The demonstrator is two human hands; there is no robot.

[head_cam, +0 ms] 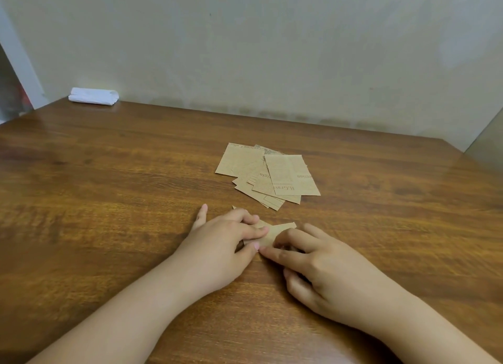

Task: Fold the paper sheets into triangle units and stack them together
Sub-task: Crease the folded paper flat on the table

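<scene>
A loose pile of several brown printed paper sheets [268, 174] lies on the wooden table [109, 173], just beyond my hands. In front of it a partly folded brown paper piece [275, 231] lies flat, mostly hidden under my fingers. My left hand [223, 244] pinches its left part between thumb and curled fingers. From the right, my right hand [321, 271] presses the paper's near edge with curled fingers. A small paper tip [234, 207] pokes out beyond my left hand.
A folded white cloth or paper bundle [94, 96] sits at the table's far left corner against the wall. The wall runs along the table's far edge, and the table's right edge slants in at the far right.
</scene>
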